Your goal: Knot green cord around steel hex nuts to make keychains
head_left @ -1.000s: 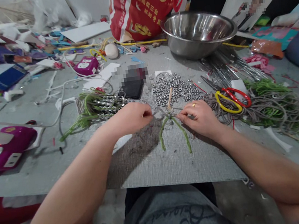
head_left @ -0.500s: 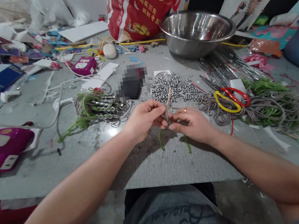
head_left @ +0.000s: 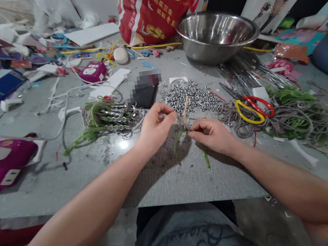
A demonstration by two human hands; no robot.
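Between my hands is a grey cord (head_left: 183, 125) with green ends (head_left: 206, 158) that hang down toward the tabletop. My left hand (head_left: 158, 125) pinches its upper left part between thumb and fingers. At the cord's right side, the thumb and forefinger of my right hand (head_left: 210, 135) are closed on it. Just beyond the fingers a thin wooden stick (head_left: 185, 107) slants up. Behind that, many small metal nuts or rings (head_left: 193, 94) lie spread over the table. Whether one is threaded on the cord is too small to tell.
Left of my hands lie finished-looking green-grey cords with metal pieces (head_left: 105, 119) and a black phone (head_left: 144, 93). To the right are scissors (head_left: 250, 110) on loose cords (head_left: 298, 120). A steel bowl (head_left: 217, 44), red bag (head_left: 148, 11) and purple power socket (head_left: 11, 163) stand around.
My hands have drawn slightly apart, the left one shifting up and left and the right one a little to the right. More of the cord shows between them.
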